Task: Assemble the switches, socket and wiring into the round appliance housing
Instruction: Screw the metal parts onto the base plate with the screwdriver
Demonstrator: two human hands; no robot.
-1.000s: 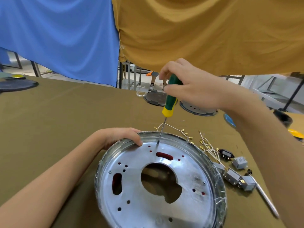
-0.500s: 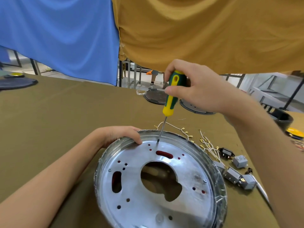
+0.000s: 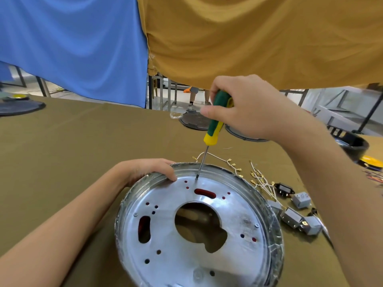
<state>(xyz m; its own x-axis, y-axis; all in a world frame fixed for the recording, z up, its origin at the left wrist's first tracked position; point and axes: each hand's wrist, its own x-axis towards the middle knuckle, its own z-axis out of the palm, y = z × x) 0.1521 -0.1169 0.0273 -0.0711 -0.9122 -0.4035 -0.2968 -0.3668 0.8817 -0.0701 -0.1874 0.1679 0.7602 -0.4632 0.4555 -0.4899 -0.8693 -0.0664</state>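
The round silver metal housing [image 3: 238, 255] lies flat on the olive table, with a large centre cutout and several small holes. My left hand [image 3: 148, 169] grips its far left rim, thumb over the edge. My right hand [image 3: 246, 108] holds a green-and-yellow screwdriver [image 3: 215, 123] nearly upright. Its tip touches the plate near the far rim, just beyond a red slot [image 3: 205, 193]. To the right lie white wires with brass terminals [image 3: 259, 181], a black socket [image 3: 284, 189] and grey switches [image 3: 296, 219].
Dark round housings [image 3: 194, 121] sit at the table's far edge, another [image 3: 18, 107] at far left. A black pot [image 3: 354, 146] and a yellow object [image 3: 373, 160] stand at the right. Blue and mustard cloths hang behind. A second tool's shaft [image 3: 325, 230] lies beside the switches.
My right hand has shifted its grip on the screwdriver handle, which has turned a little in my fingers. The tip stays at the same spot. My left hand has not moved.
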